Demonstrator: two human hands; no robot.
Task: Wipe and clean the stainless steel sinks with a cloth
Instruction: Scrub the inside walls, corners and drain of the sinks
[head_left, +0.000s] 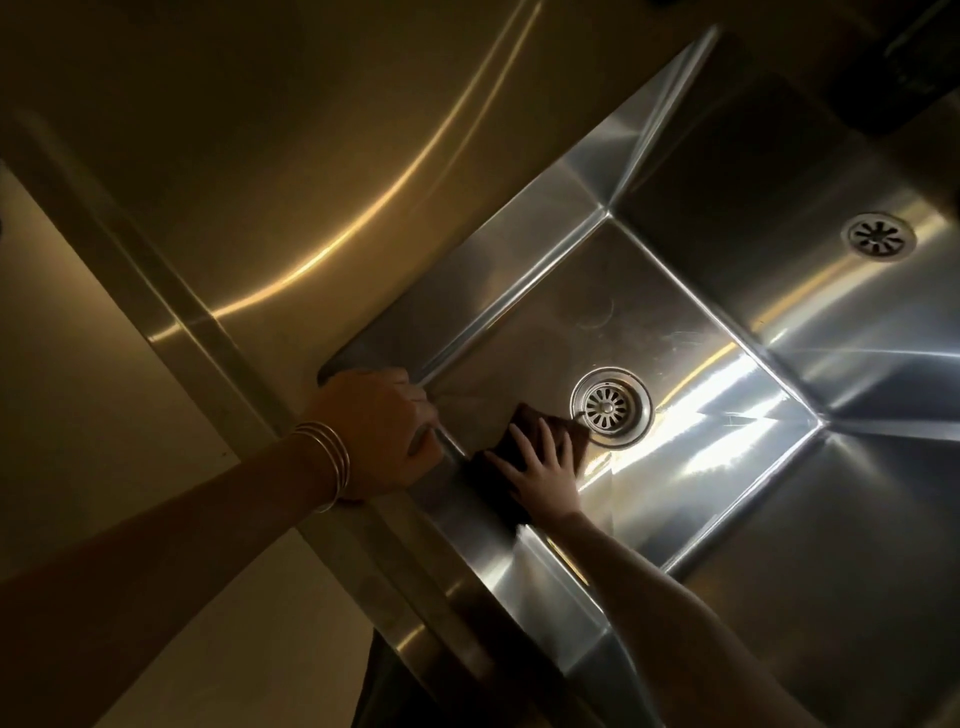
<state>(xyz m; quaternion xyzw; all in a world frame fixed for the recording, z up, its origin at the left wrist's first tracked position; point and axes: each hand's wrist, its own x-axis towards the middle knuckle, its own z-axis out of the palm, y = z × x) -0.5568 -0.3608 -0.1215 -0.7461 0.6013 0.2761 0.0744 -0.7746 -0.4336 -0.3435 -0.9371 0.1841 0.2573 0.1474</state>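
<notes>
the right hand (545, 470) lies flat on a dark brown cloth (530, 415) at the bottom of the sink (597, 312). its fingers (519, 439) are straight and spread apart, and they press down on the cloth. they are not curled round it. the right arm comes in from the bottom right and goes down into the sink.

the cloth sits on the sink floor, close to the wall nearest the person and near the left corner. one corner of the cloth pokes out past the fingertips and is just beside the round drain (610, 405). the drain has a shiny ring and small slots. part of the cloth is hidden under the hand.

the left hand (374, 426) holds the edge of the sink at its near left corner. its fingers are curled over the edge and go down inside, so the tips are hard to see. thin bangles (332, 457) sit on the left wrist.

the sink floor is shiny, with bright light spots to the right of the drain. a second sink (831, 312) is on the far right, with its own drain (878, 236). a flat steel counter (260, 156) lies to the left of the sinks, with a curved line of light across it. the top right corner is too dark to tell what is there.
</notes>
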